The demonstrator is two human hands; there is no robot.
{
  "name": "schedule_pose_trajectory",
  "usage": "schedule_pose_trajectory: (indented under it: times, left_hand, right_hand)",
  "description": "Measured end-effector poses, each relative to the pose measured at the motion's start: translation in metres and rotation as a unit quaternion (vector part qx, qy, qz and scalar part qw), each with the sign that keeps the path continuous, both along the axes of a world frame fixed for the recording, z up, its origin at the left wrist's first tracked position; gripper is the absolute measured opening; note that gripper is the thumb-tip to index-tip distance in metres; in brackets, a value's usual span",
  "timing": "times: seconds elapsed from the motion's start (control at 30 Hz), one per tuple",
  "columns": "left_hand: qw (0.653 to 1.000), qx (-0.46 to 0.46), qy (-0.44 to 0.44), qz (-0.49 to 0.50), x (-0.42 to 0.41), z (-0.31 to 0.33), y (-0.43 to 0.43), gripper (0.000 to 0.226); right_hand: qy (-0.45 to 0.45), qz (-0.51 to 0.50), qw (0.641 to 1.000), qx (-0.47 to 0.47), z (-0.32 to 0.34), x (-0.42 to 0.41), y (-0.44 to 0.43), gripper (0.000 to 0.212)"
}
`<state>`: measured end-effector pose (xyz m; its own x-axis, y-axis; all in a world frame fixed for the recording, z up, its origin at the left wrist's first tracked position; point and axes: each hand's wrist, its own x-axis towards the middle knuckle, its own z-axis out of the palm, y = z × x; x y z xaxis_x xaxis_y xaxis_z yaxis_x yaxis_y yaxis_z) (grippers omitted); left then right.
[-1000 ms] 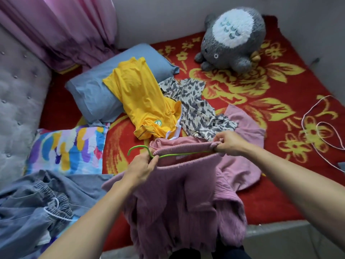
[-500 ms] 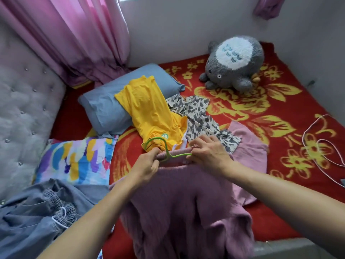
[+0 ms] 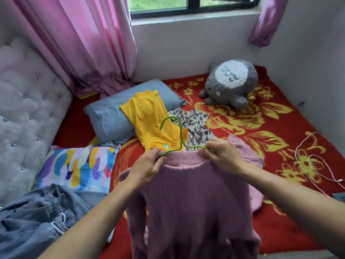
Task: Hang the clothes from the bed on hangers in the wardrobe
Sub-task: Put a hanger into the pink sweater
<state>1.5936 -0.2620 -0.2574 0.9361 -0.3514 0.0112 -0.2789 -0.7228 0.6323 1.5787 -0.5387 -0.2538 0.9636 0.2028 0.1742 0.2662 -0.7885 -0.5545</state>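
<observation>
Beneath the window (image 3: 186, 10), red floral bed (image 3: 276, 126)

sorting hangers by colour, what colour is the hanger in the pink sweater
Green: a thin green hanger, its hook standing clear above the sweater neckline, best seen in the head view.

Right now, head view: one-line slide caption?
Left hand and right hand hold a green hanger in the neckline of a pink knit sweater.

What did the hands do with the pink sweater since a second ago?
The hanger turned, hook from sideways to upright; the sweater now has its collar round the hook's base. The right hand slid inward toward the collar; the left hand kept its grip. Yellow shirt and plush stayed put.
</observation>
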Motion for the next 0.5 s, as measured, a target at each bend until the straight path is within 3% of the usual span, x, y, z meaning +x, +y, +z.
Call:
schedule_pose_trajectory:
  times: [0.03,0.17,0.27,0.4,0.5]
  left_hand:
    - [1.0,-0.009,-0.012,0.002,0.0,0.004,-0.001,0.02]
    - [0.997,0.026,-0.071,-0.016,-0.001,0.029,-0.006,0.024]
    - [0.989,0.07,-0.132,-0.01,-0.004,0.056,-0.004,0.019]
    - [0.981,0.091,-0.166,0.032,-0.014,0.088,0.017,0.021]
    - [0.978,0.122,-0.155,0.071,-0.038,0.093,0.038,0.036]
  right_hand:
    - [0.01,0.012,1.0,-0.004,0.01,-0.001,-0.001,0.009]
    - [0.034,0.056,0.994,-0.084,0.053,-0.003,0.001,0.016]
    - [0.045,0.063,0.996,-0.048,0.083,-0.004,0.011,0.009]
    - [0.113,0.09,0.989,0.031,0.124,-0.007,0.031,0.018]
    - [0.129,0.152,0.98,-0.019,0.139,-0.018,0.054,0.027]
